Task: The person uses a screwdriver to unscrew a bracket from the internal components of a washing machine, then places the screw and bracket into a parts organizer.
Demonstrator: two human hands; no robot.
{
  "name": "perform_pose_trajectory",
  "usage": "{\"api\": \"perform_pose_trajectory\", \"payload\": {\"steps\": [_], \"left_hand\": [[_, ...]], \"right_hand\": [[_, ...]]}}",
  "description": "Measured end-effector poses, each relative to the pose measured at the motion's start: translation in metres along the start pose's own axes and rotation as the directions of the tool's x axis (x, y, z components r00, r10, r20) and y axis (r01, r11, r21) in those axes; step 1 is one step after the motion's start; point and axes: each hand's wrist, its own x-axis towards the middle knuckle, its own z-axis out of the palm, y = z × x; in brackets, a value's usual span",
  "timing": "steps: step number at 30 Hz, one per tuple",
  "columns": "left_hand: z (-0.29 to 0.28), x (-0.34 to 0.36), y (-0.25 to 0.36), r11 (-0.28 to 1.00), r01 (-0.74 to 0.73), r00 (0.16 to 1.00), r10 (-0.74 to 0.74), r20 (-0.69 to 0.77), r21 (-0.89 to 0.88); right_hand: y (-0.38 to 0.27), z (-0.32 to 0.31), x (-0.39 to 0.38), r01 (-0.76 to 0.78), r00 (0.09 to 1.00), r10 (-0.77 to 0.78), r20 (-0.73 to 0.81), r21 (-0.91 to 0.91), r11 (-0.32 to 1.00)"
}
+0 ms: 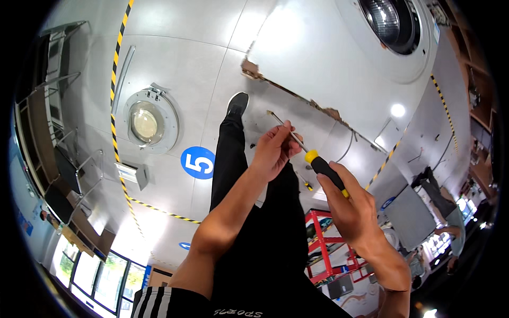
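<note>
A screwdriver (321, 168) with a black and yellow handle lies across my two hands, its metal shaft pointing up and to the left. My right hand (354, 209) is wrapped round the handle. Farther up, the fingers of my left hand (274, 150) pinch the shaft. A small brownish bit shows at the shaft's tip; what it is I cannot make out. Beyond the hands stands a white washing machine (323, 58) with a rusty, chipped lower edge and a dark round drum opening. The screwdriver's tip is apart from that edge.
A round washing machine door (168, 123) with a glass bowl lies on the grey floor at left, beside a curved grey strip (124, 79). Another screwdriver (306, 183) lies near my legs. A red tool rack (321, 243) stands at lower right; other people are beyond it.
</note>
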Motion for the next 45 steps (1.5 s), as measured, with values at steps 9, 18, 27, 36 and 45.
{"api": "perform_pose_trajectory", "payload": {"steps": [9,18,27,36,45], "left_hand": [[0.008,0.004,0.087,0.997,-0.024,0.986,0.037,0.164,-0.077],[-0.008,0.025,0.102,0.996,-0.005,0.981,0.022,0.195,-0.091],[-0.008,0.028,0.107,0.997,0.037,0.984,-0.025,0.176,-0.066],[-0.009,0.029,0.106,0.997,0.042,0.988,-0.031,0.151,-0.069],[-0.006,0.021,0.113,0.997,0.049,0.993,-0.043,0.114,-0.053]], "right_hand": [[-0.058,-0.006,0.086,0.004,1.000,0.000,0.024,-0.178,0.984],[-0.068,0.011,0.108,-0.133,0.987,0.147,0.060,-0.185,0.974],[-0.072,0.013,0.114,-0.189,0.976,0.205,0.070,-0.184,0.964],[-0.073,0.014,0.116,-0.153,0.983,0.171,0.069,-0.209,0.966],[-0.075,0.013,0.118,-0.077,0.990,0.101,0.098,-0.227,0.971]]}}
